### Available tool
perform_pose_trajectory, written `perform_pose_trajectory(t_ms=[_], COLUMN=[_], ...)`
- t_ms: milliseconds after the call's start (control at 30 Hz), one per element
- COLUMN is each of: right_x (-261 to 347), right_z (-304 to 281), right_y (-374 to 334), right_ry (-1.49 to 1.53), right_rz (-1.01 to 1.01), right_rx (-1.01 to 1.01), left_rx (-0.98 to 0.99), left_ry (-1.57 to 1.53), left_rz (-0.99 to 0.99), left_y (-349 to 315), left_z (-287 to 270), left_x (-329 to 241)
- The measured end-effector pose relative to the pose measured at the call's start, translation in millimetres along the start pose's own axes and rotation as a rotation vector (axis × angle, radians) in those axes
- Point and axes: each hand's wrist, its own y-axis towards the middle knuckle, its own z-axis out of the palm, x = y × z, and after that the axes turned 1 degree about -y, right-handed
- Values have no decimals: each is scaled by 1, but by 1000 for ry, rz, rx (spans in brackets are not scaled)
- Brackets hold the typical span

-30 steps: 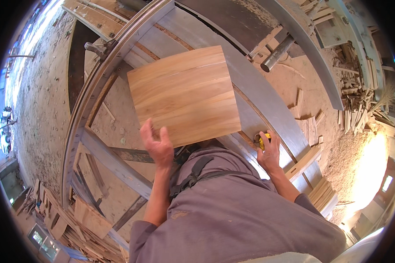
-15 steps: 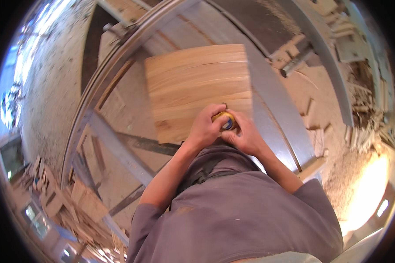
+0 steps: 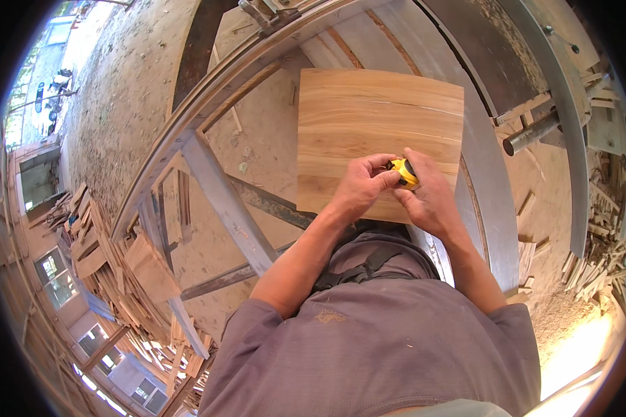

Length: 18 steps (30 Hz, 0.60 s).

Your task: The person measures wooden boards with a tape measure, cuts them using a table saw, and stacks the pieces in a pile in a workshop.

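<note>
Both hands meet at a small yellow and black tape measure [image 3: 405,174] above the near right part of a wooden panel. My right hand [image 3: 430,194] wraps round its case from the right. From the left, my left hand [image 3: 364,182] pinches at the tape measure's left end with thumb and forefinger; what exactly sits between those fingertips is too small to tell. No drawn-out blade shows. The pale panel [image 3: 375,125], made of joined strips with a thin light crack near its far side, lies partly on a grey metal table top [image 3: 490,208]. Its near edge is partly hidden by my hands.
A metal frame [image 3: 229,198] with a curved-looking rail runs along the left of the panel. A round metal bar [image 3: 528,133] juts out at the right. Scrap wood [image 3: 122,278] is heaped at the left, with more offcuts [image 3: 591,274] and sawdust at the right.
The view has swung, so panel and hands appear further right. The tape measure has turned in my hands and shows more of its yellow case. Both hands stay on it.
</note>
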Motion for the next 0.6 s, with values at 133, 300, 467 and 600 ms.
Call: perform_pose_trajectory(t_ms=[133,300,467,600], right_x=[-1,-5,-16,-85], right_z=[-4,-7,-32,-69], right_y=[12,24,46,68], right_ry=[94,243,23,-235], right_rz=[58,85,167,209], right_rx=[44,32,-16,-329], left_rx=[-45,-66,-166,-285], left_ry=[111,360,231,111], left_rz=[32,141,144,348], left_y=[11,29,44,73], left_z=[0,-7,-18,-90], left_x=[-8,-20,-49,-98])
